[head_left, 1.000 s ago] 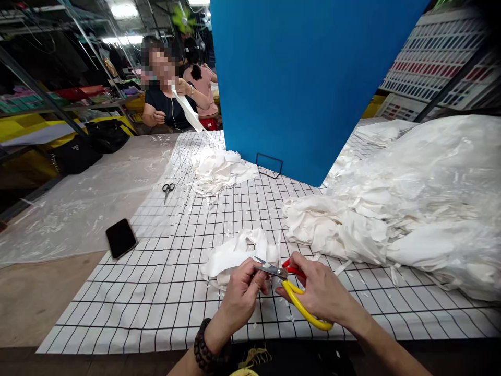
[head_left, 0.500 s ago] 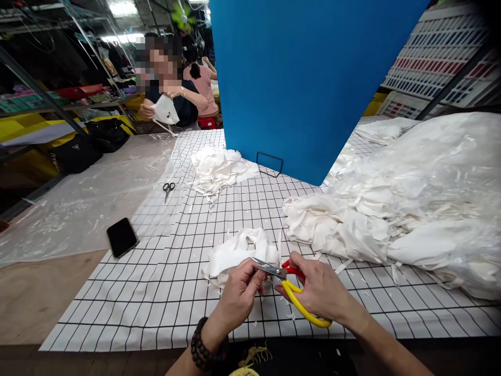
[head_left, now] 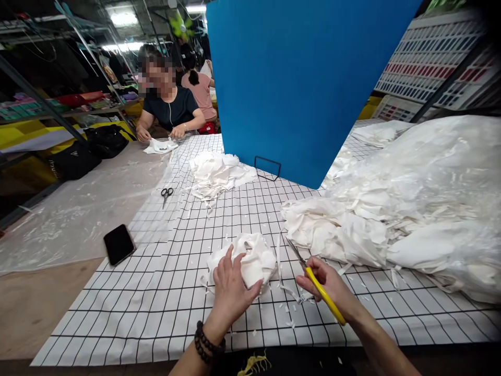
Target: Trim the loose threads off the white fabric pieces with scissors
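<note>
My left hand (head_left: 230,282) lies with spread fingers on a crumpled white cloth piece (head_left: 258,258), its fingertips touching the fabric. In my right hand (head_left: 329,287) is a pair of scissors (head_left: 319,284) with yellow handles, the blades together and pointing up and to the left. A thin white strap (head_left: 278,256) lies on the table between the cloth and the scissors. Small white snippets (head_left: 289,308) are scattered around both hands.
A heap of white cloth pieces (head_left: 332,224) runs under a clear plastic bag at right. A smaller pile (head_left: 215,172) lies ahead, beside a tall blue board (head_left: 305,94). Black scissors (head_left: 166,193) and a phone (head_left: 119,244) lie left. Across the table sits a co-worker (head_left: 172,112).
My left hand has gone from a pinch at the blades to spread fingers on the cloth. The scissors have moved right and closed. The co-worker's hands have lowered white cloth to the table.
</note>
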A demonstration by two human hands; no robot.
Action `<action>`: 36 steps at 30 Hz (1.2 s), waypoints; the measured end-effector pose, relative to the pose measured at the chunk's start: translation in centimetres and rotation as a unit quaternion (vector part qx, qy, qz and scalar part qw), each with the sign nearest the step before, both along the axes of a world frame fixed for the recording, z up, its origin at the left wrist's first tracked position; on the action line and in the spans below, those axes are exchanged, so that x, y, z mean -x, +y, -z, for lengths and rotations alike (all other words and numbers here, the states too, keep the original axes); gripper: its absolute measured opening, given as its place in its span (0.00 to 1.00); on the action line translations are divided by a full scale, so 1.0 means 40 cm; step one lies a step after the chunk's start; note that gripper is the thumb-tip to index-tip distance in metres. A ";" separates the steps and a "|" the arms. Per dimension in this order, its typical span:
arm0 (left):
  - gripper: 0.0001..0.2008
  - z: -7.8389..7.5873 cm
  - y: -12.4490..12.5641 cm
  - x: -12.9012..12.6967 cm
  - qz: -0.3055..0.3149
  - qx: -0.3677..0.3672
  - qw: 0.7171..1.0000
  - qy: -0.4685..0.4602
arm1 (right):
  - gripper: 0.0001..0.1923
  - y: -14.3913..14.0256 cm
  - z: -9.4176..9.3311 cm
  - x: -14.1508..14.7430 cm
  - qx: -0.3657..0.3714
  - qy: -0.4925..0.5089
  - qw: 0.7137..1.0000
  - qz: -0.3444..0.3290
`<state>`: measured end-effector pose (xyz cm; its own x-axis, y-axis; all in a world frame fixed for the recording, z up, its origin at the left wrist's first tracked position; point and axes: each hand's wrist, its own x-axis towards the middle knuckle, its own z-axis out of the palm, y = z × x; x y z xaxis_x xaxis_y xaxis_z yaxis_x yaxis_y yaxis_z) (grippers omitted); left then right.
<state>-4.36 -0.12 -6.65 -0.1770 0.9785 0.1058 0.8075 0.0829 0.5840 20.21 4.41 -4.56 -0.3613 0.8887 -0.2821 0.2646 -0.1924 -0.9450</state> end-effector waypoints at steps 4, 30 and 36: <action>0.25 0.045 0.031 0.044 -0.009 0.101 0.994 0.052 | 0.21 -0.010 0.011 -0.068 0.022 -0.033 0.998 0.049; 0.15 -0.009 0.433 -0.122 0.231 0.157 0.943 -0.178 | 0.22 -0.016 0.091 -0.125 -0.018 -0.006 0.991 0.132; 0.15 -0.025 0.264 -0.016 0.182 0.170 0.936 -0.249 | 0.19 0.060 0.037 -0.057 -0.086 0.053 0.986 0.134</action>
